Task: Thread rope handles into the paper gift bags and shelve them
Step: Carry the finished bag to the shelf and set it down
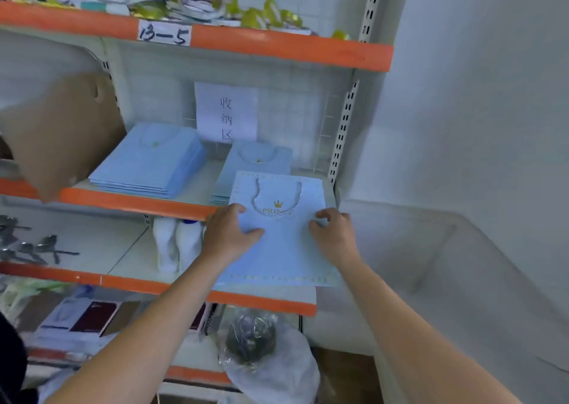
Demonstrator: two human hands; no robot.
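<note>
Both hands, left hand (229, 229) and right hand (334, 233), pinch the gift bag (281, 249) flat, half-over the right stack (257, 163); pushed crooked, it could slide off or snag its rope handle (277, 200).

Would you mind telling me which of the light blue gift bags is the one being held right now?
It is the front bag, gripped by the left hand and right hand. The left stack and right stack lie untouched on the shelf.

pale blue gift bag (283, 246) with gold crown, orange-edged shelf (138, 202), white rope handle (277, 200)
</note>
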